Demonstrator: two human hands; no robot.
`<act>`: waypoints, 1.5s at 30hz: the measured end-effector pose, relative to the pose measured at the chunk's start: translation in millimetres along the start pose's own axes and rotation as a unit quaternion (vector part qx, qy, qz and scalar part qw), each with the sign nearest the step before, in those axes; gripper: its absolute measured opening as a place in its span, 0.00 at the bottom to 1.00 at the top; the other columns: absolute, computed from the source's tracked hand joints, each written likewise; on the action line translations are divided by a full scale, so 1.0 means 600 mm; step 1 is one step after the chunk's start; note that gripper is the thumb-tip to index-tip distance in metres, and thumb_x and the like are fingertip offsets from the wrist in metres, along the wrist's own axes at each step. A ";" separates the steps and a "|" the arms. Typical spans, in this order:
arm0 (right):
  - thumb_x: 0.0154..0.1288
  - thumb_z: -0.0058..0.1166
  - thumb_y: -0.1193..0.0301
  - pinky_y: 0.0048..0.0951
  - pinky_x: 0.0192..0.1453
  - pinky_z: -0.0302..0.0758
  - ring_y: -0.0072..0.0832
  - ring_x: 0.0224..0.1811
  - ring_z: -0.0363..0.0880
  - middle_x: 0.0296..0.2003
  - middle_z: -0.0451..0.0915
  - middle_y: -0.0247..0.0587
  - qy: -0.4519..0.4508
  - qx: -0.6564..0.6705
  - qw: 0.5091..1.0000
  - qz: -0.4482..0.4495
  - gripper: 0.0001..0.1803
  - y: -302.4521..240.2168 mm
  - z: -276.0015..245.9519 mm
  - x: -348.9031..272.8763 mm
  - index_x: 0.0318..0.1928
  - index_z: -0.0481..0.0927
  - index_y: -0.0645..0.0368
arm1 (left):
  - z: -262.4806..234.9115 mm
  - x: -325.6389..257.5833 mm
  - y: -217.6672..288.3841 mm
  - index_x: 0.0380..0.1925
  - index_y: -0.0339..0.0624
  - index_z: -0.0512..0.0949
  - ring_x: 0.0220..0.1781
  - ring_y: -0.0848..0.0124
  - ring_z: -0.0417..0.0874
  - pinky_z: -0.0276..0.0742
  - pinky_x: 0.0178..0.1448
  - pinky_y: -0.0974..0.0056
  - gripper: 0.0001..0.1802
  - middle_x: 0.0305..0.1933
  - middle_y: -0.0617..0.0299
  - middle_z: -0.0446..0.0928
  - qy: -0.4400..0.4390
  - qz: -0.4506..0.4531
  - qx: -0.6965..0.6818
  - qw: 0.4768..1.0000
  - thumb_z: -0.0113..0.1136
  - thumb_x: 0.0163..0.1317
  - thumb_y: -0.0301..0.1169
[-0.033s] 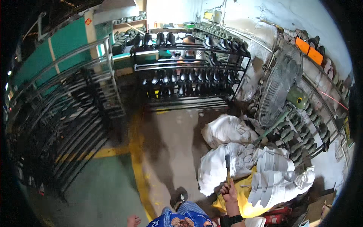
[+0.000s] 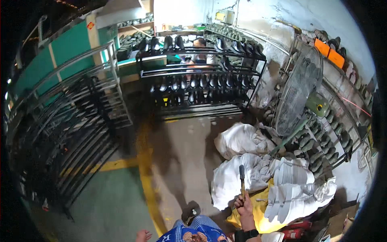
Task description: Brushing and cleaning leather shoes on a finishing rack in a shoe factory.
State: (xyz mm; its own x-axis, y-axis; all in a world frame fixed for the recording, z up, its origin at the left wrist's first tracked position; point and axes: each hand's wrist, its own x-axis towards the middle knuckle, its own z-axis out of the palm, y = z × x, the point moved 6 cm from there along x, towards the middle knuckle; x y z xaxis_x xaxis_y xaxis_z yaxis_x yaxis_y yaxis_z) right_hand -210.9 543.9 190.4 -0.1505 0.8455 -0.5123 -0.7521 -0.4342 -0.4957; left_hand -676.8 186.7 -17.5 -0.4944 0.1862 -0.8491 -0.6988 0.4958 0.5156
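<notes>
My right hand (image 2: 244, 206) comes up from the lower edge with a dark watch on its wrist. It is shut on the wooden handle of a hammer (image 2: 242, 177), held upright with its dark head on top, in front of a white sack (image 2: 229, 181). A dark shoe-like object (image 2: 191, 213) rests above my knee, which is covered in blue patterned cloth (image 2: 197, 233). A small patch of bare skin (image 2: 142, 235) shows at the bottom edge; I cannot tell whether it is my left hand or a foot.
A black metal rack (image 2: 201, 86) holding several dark shoes stands ahead, with a person (image 2: 199, 42) behind it. Empty racks (image 2: 80, 133) fill the left. A large fan (image 2: 298, 97), white sacks (image 2: 242, 139), stacked white soles (image 2: 290, 177) and a yellow sack (image 2: 258, 211) crowd the right. Yellow floor line (image 2: 145, 173).
</notes>
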 end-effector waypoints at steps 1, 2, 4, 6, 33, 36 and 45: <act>0.62 0.46 0.53 0.21 0.17 0.52 0.18 0.12 0.52 0.16 0.63 0.28 0.027 0.001 1.000 0.008 0.15 -0.012 0.010 0.020 0.33 0.68 0.50 | 0.024 0.010 0.006 0.45 0.29 0.67 0.32 0.54 0.80 0.78 0.28 0.61 0.16 0.38 0.49 0.74 -0.031 -0.001 0.040 0.999 0.43 0.61 0.30; 0.62 0.46 0.53 0.21 0.17 0.52 0.18 0.12 0.52 0.16 0.63 0.28 0.032 0.004 0.999 0.006 0.15 -0.026 0.019 0.042 0.33 0.68 0.50 | 0.063 0.001 0.035 0.45 0.29 0.67 0.32 0.54 0.80 0.78 0.28 0.61 0.16 0.38 0.49 0.74 -0.032 -0.002 0.045 0.998 0.43 0.61 0.30; 0.64 0.43 0.54 0.19 0.16 0.51 0.17 0.12 0.51 0.16 0.62 0.27 0.060 0.006 0.998 0.013 0.13 -0.050 0.028 0.087 0.35 0.71 0.49 | 0.200 -0.041 0.135 0.48 0.30 0.66 0.36 0.56 0.80 0.79 0.33 0.62 0.18 0.46 0.47 0.73 -0.093 0.050 0.111 0.988 0.46 0.59 0.30; 0.63 0.44 0.54 0.20 0.16 0.52 0.17 0.12 0.51 0.16 0.62 0.28 0.059 -0.002 0.998 0.013 0.13 -0.074 0.054 0.130 0.34 0.69 0.50 | 0.293 -0.091 0.231 0.46 0.30 0.67 0.33 0.57 0.81 0.78 0.30 0.65 0.17 0.42 0.50 0.75 -0.115 0.105 0.066 0.986 0.46 0.57 0.27; 0.65 0.43 0.65 0.20 0.14 0.62 0.19 0.14 0.65 0.24 0.73 0.36 -0.041 -0.180 0.982 -0.050 0.07 -0.155 0.627 0.722 0.41 0.67 0.51 | 0.558 0.241 0.680 0.47 0.35 0.65 0.30 0.55 0.80 0.78 0.28 0.60 0.17 0.42 0.50 0.74 -0.033 0.037 -0.068 0.996 0.46 0.61 0.32; 0.64 0.46 0.67 0.18 0.16 0.63 0.18 0.15 0.67 0.25 0.74 0.36 -0.055 -0.244 0.966 -0.059 0.10 -0.171 0.712 0.767 0.45 0.69 0.52 | 0.622 0.273 0.798 0.49 0.34 0.65 0.29 0.55 0.80 0.76 0.24 0.61 0.19 0.43 0.48 0.73 -0.048 0.078 -0.051 0.994 0.47 0.60 0.32; 0.63 0.48 0.70 0.13 0.19 0.57 0.13 0.20 0.65 0.24 0.74 0.32 -0.155 -0.307 0.935 -0.089 0.11 -0.241 0.951 0.958 0.45 0.69 0.59 | 0.746 0.329 0.833 0.49 0.35 0.65 0.28 0.53 0.80 0.77 0.25 0.61 0.19 0.42 0.47 0.74 -0.004 -0.014 -0.183 0.983 0.46 0.60 0.32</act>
State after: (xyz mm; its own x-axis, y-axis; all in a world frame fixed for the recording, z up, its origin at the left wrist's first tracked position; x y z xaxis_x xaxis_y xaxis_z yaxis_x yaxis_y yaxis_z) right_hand -554.7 1270.1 367.5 -0.3077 0.9296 -0.2030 -0.2866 -0.2940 -0.9118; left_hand -892.4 851.0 20.9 -0.4699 0.1835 -0.8634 -0.8517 0.1626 0.4981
